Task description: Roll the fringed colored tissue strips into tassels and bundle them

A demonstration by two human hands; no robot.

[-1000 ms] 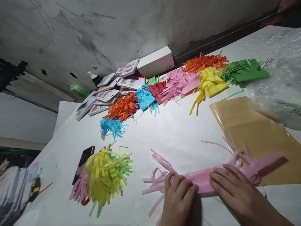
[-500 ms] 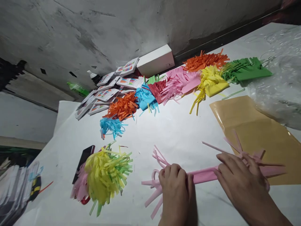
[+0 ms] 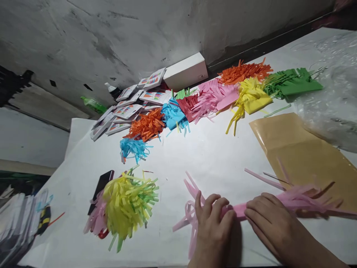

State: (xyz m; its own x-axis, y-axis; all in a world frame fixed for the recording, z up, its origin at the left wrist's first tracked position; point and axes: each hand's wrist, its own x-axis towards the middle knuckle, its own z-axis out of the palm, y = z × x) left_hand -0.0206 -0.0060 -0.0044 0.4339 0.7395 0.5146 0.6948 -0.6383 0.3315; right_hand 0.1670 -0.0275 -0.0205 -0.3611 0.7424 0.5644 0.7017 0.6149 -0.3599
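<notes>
A strip of pink tissue paper point(image 3: 239, 211) with cut fringes at both ends lies across the front of the table. My left hand point(image 3: 213, 221) is curled over its left part, fingers bent and thumb against the paper. Fringe strands spread out left of that hand. My right hand point(image 3: 275, 223) presses fingers together on the strip a little to the right, and a long pink fringe runs on from there over a brown envelope point(image 3: 304, 149). A short stretch of rolled or folded band shows between the hands. The fingertips' undersides are hidden.
A yellow and green tassel bunch point(image 3: 125, 208) lies left, against a phone point(image 3: 100, 189). Coloured fringed papers point(image 3: 192, 106) line the back beside packaged sets point(image 3: 126, 111) and a white box point(image 3: 185, 70). Clear plastic wrap point(image 3: 331, 93) covers the right corner.
My right hand has shifted left along the pink strip, nearer my left hand. The fingers of my left hand have loosened and spread somewhat. The exposed band between them is shorter.
</notes>
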